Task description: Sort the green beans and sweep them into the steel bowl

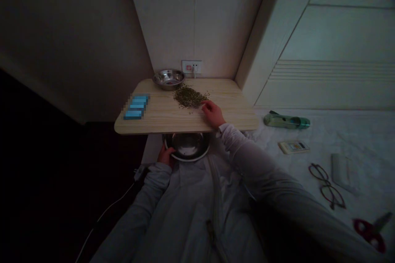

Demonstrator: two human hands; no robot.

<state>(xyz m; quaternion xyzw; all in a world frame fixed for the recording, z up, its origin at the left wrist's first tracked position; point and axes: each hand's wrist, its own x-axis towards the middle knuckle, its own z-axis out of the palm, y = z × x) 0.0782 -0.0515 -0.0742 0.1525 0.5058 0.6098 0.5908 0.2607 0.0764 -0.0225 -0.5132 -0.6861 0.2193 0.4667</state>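
A heap of small dark green beans lies on a light wooden tabletop. My right hand rests on the table at the heap's near right edge, fingers curled toward the beans; whether it pinches any is too dim to see. Below the table's front edge my left hand grips the rim of a steel bowl, held just under the edge. A second steel bowl stands at the back of the table, behind the beans.
A blurred blue patch lies on the table's left part. A wall socket is behind the table. On the white bed to the right lie a green bottle, a small card, glasses and red scissors.
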